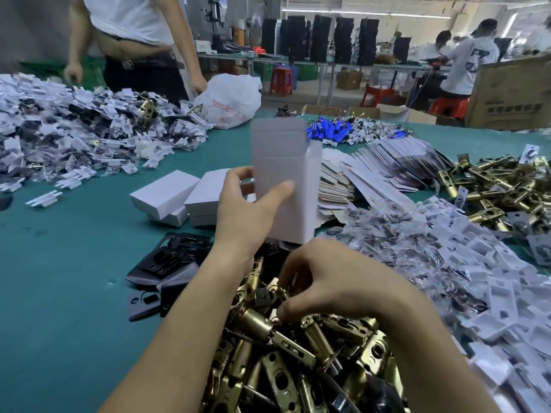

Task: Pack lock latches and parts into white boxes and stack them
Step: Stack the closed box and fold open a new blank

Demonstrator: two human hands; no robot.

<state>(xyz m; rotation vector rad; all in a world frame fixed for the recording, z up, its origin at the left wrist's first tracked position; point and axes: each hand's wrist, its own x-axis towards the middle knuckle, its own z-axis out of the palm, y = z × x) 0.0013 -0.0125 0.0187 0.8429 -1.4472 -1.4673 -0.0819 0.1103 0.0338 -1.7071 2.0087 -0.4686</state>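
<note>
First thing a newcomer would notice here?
The open white box, held upright at centre by the left hand. Below it, the right hand digs into a heap of brass latches at the near edge. Closed boxes lie stacked to the left on the green table.

Legible text: almost none.

Crumpled white plastic bag at the far edge of the green table: red printed lettering in curved lines, too blurred to read.

Large brown cardboard carton at far right: a row of dark block characters on its side, not legible.

White T-shirt back of a seated worker in the background: a grey-blue graphic, unreadable.

No readable numbers, brands or signs.
</note>
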